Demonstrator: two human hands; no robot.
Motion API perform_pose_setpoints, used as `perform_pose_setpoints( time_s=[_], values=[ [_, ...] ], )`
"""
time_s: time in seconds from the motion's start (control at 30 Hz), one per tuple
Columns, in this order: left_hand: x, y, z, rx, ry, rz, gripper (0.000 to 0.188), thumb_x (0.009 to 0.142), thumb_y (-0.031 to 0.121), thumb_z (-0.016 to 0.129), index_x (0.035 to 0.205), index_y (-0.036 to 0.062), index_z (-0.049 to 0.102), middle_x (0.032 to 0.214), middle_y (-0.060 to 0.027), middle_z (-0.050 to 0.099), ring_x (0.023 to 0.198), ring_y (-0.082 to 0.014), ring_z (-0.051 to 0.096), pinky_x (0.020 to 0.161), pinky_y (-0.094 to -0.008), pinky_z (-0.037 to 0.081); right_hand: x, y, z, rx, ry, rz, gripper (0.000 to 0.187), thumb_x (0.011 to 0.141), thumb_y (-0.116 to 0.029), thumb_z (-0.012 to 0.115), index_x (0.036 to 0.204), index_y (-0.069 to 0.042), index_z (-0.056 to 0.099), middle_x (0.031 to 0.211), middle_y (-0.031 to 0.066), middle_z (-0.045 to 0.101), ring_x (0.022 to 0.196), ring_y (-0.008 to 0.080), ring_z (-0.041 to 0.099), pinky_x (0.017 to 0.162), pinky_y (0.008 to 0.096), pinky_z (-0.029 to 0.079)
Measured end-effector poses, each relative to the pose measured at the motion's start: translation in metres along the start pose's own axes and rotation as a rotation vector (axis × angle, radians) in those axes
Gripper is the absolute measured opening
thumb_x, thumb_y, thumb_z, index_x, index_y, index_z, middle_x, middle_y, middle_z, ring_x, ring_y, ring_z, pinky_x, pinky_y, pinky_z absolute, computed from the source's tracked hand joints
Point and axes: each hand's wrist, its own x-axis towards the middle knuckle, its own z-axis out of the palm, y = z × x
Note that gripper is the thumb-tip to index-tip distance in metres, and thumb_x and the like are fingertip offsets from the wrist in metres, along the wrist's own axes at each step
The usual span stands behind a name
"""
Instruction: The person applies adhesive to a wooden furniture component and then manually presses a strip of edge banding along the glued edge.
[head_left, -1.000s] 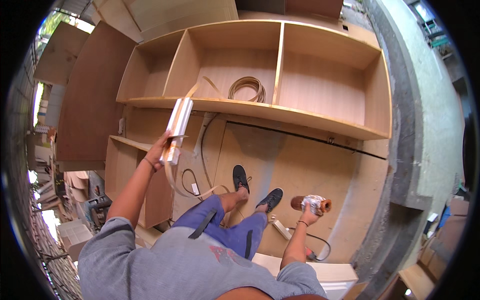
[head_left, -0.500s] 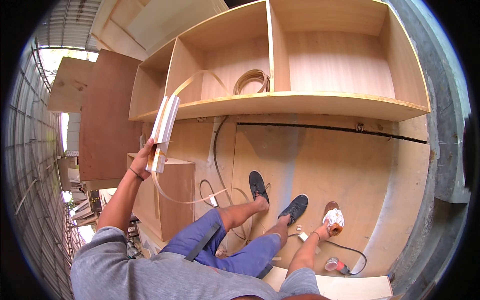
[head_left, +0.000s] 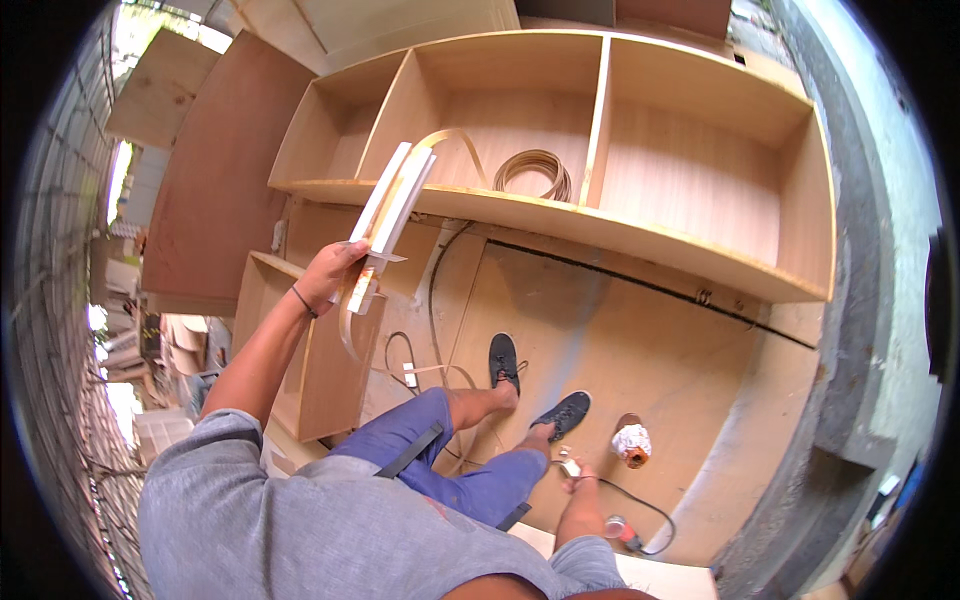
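My left hand (head_left: 335,270) is closed round a long white grooved holder (head_left: 395,200), raised in front of the cabinet and tilted up to the right. A thin wooden edging strip (head_left: 452,136) runs through the holder; its upper end arcs toward a coil of the same strip (head_left: 533,175) in the cabinet's middle compartment. Low at the right, my right hand (head_left: 580,482) is by a small white block on a cord (head_left: 570,467), its fingers apart and small in view. Beside it on the floor stands a brown container wrapped in white (head_left: 632,442), untouched.
A long wooden cabinet (head_left: 690,250) with open compartments lies across the far side. A red power tool (head_left: 625,535) with a black cord rests at the lower right. A smaller wooden box (head_left: 335,370) stands at left, brown panels (head_left: 215,170) behind it. Cords cross the floor sheet.
My right hand has let go of the wrapped container and moved left to the white block. The view has shifted; my left hand still grips the white holder with the strip.
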Motion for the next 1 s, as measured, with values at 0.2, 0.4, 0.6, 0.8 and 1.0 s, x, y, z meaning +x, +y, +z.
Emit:
perform_pose_setpoints(
  time_s=[0.2,0.4,0.6,0.8,1.0],
  values=[
    [-0.057,0.046,-0.036,-0.055,-0.060,0.030,0.047,0.087,0.040,0.061,0.101,-0.0048,0.057,0.087,-0.0063,0.060,0.076,-0.0126,0.058,0.070,-0.0278,0.049,-0.196,-0.037,0.088,0.040,0.087,-0.281,0.032,0.082,-0.040,0.061,0.091,-0.010,0.056,0.079,0.0056,0.058,0.061,0.0198,0.055,0.047,0.0343,0.047],
    [-0.110,0.085,-0.065,-0.171,-0.169,0.302,0.043,0.082,0.037,0.069,0.101,0.0002,0.058,0.089,-0.0016,0.058,0.082,-0.0080,0.051,0.075,-0.0240,0.044,-0.422,-0.199,0.208,-0.032,-0.279,-1.142,0.043,0.087,-0.041,0.057,0.119,-0.013,0.054,0.099,0.0011,0.062,0.084,0.0120,0.058,0.065,0.0263,0.047],
    [-0.159,0.099,-0.089,-0.117,-0.244,0.313,0.049,0.078,0.040,0.073,0.101,0.0001,0.056,0.090,-0.0018,0.057,0.084,-0.0083,0.050,0.076,-0.0237,0.043,-0.667,-0.270,0.382,-0.179,-1.242,-1.152,0.057,0.094,-0.051,0.037,0.134,-0.011,0.042,0.134,0.0048,0.047,0.120,0.0216,0.044,0.097,0.0400,0.036],
    [-0.169,0.097,-0.117,-0.277,-0.169,0.316,0.051,0.077,0.042,0.073,0.101,0.0002,0.055,0.090,-0.0020,0.057,0.085,-0.0085,0.051,0.076,-0.0234,0.043,-0.696,-0.279,0.482,0.077,-1.510,-0.906,0.050,0.094,-0.041,0.044,0.132,-0.008,0.046,0.137,0.0095,0.045,0.130,0.0338,0.035,0.109,0.0460,0.029],
    [-0.143,0.136,-0.124,-0.130,-0.072,0.181,0.056,0.077,0.041,0.073,0.110,-0.0009,0.054,0.095,-0.0033,0.059,0.086,-0.0098,0.053,0.076,-0.0253,0.045,-0.700,-0.332,0.513,-0.021,-1.566,-0.971,0.041,0.090,-0.037,0.053,0.117,-0.005,0.054,0.116,0.0122,0.058,0.114,0.0290,0.051,0.100,0.0451,0.040]
  ],
)
